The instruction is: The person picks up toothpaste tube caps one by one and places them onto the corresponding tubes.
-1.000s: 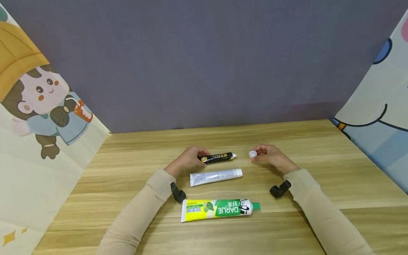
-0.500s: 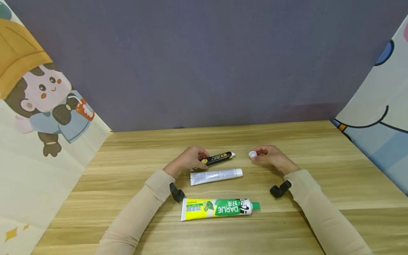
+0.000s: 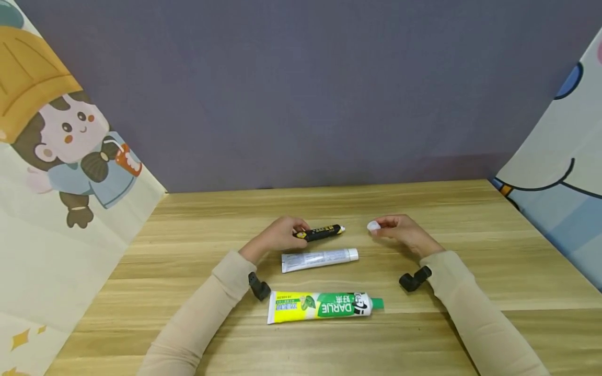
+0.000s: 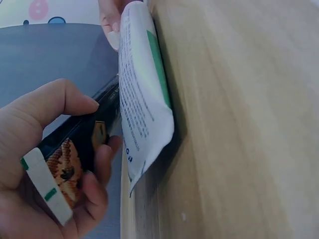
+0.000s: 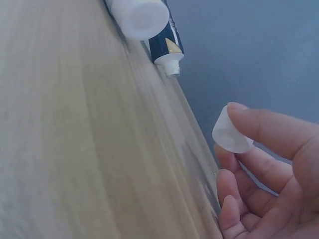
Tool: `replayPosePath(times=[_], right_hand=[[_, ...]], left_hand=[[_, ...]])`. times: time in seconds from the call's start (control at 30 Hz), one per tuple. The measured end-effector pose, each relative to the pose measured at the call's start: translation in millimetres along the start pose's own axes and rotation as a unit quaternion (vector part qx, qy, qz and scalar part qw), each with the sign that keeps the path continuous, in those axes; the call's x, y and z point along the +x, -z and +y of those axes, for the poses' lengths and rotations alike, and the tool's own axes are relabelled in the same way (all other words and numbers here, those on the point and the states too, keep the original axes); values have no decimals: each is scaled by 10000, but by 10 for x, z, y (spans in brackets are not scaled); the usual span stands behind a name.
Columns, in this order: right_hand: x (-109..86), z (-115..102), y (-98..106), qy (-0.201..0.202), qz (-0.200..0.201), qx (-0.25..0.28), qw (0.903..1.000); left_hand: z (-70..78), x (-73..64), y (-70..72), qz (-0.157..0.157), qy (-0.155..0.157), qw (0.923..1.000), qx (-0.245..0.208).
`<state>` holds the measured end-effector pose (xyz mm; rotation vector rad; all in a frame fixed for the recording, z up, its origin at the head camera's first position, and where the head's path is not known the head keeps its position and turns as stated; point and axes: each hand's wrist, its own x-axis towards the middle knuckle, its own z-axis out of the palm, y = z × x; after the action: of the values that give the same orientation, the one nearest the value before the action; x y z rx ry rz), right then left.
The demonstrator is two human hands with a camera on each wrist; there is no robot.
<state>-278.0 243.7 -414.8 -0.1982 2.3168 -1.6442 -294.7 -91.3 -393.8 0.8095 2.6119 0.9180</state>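
Note:
My left hand point(image 3: 282, 233) grips a black toothpaste tube point(image 3: 322, 232) by its flat end, thumb on one side and fingers curled on the other in the left wrist view. The uncapped white nozzle point(image 5: 170, 65) of that tube shows in the right wrist view, pointing toward my right hand point(image 3: 403, 231). Between thumb and fingertips my right hand pinches a small white cap point(image 5: 231, 132), apart from the nozzle. Just in front of the black tube lies a white toothpaste tube point(image 3: 320, 259) with its cap on.
A yellow and green toothpaste tube point(image 3: 320, 307) with a green cap lies nearer the front of the wooden table point(image 3: 226, 339). Behind the table stands a grey panel point(image 3: 301, 94), with cartoon-printed panels on both sides.
The black tube tilted up at its nozzle end, then levelled somewhat, still in my left hand. The white cap has turned in my right fingers, so its opening no longer faces the head camera.

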Motion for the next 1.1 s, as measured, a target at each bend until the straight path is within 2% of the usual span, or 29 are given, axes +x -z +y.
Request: replayPosePath(times=[0.23,0.47,0.63,0.93,1.1], right_hand=[[-1,-2,-3,54,45,-77,9999],[13,-35,-51,168,108,-343,9992],[31,-60,-65,234,166,-513,9983],[43,-99,-96,269,145,-486,9983],[23,-148,-117,270,144,-546,9980]], left_hand=[[-6,-17,-7,115,-195,9993,293],[19,-62,8,159,-319,9989,317],[54,-80,33,208,-422,9985,293],[75,-114,63,351,-545,9978,102],[87,-134,88,430,-565,9974,-143]])
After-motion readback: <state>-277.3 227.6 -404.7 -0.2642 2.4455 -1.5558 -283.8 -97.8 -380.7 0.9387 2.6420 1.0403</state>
